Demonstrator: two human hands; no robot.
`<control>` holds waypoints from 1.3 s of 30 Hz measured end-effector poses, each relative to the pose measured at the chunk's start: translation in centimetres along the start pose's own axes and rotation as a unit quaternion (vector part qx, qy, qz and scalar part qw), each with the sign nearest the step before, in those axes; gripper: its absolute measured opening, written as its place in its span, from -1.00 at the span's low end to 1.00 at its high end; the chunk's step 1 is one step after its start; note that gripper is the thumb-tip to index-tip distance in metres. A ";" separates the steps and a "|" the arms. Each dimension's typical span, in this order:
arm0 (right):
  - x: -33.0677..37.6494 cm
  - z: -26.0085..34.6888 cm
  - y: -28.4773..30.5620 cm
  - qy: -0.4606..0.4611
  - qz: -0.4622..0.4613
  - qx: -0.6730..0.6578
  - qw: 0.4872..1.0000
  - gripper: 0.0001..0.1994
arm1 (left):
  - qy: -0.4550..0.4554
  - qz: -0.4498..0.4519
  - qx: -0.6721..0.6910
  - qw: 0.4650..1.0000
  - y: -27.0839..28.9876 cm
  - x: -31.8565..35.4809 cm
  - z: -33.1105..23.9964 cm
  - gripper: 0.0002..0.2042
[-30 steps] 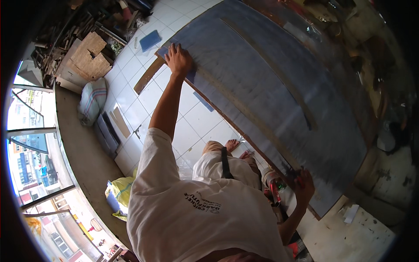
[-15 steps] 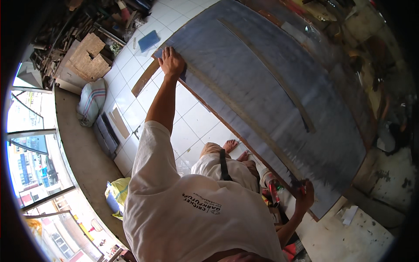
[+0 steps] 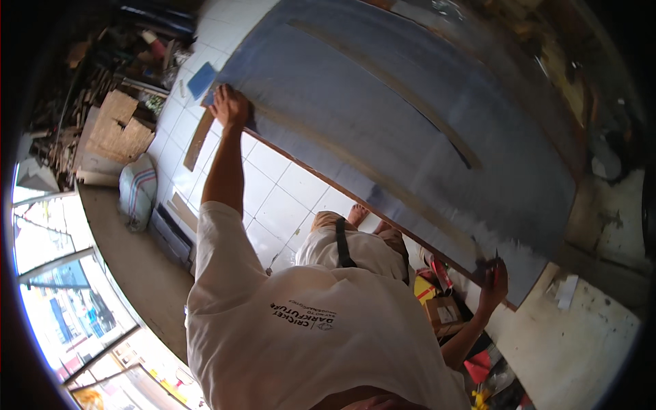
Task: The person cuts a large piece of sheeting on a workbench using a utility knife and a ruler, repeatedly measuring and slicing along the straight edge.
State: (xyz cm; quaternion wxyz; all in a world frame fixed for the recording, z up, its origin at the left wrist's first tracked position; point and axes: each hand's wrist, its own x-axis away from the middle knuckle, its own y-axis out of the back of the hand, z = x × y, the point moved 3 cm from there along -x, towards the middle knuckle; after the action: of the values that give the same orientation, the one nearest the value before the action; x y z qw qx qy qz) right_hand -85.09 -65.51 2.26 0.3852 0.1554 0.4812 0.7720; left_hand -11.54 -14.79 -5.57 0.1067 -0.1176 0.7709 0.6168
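A large blue-grey board (image 3: pixel 369 116) lies slantwise before me, its brown near edge running from upper left to lower right. Along that edge rests a long, flat brownish strip (image 3: pixel 386 183), and a similar strip (image 3: pixel 403 89) lies farther back. My left hand (image 3: pixel 230 107) presses on the board's left corner, fingers laid out flat. At the near right edge, beside the strip's other end, my right hand (image 3: pixel 495 281) is closed around a slim dark pointed thing, mostly hidden by the fingers.
White floor tiles (image 3: pixel 277 171) show under the near edge. A short brown strip (image 3: pixel 198 141) juts out below the left corner. Scrap wood (image 3: pixel 119 126) and a white sack (image 3: pixel 138 191) stand at left. A cardboard box (image 3: pixel 443 315) sits by my right forearm, near a pale surface (image 3: pixel 574 342).
My view has shifted, so the board and left hand appear farther left. My right hand has moved up slightly along the board's near right edge, and the thing's dark tip now shows above it.
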 end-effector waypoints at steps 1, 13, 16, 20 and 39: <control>0.0 0.5 0.3 -0.015 -0.003 -0.008 1.000 -0.62 | -0.013 0.001 0.001 1.000 -0.4 -0.3 -0.2 -0.48; -1.0 0.5 1.1 -0.091 -0.026 -0.018 0.995 -0.61 | -0.052 0.004 -0.034 0.998 -3.1 -2.5 3.7 -0.39; -1.3 -0.1 1.3 -0.064 -0.034 0.002 0.997 -0.61 | -0.051 0.000 -0.034 0.998 -2.9 -2.4 4.0 -0.40; -1.9 -0.7 1.2 -0.030 -0.044 -0.003 0.999 -0.57 | -0.071 -0.023 -0.041 0.996 -2.9 -2.4 4.1 -0.42; -1.8 -0.4 0.1 -0.117 -0.073 0.060 0.989 -0.76 | 0.000 0.019 0.018 1.000 -1.6 -1.2 2.4 -0.42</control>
State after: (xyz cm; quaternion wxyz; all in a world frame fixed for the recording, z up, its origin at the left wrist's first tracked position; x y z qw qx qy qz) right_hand -84.24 -67.11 2.35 0.4839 0.2316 0.4884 0.6882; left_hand -9.83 -12.73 -7.15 0.0976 -0.1012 0.7841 0.6045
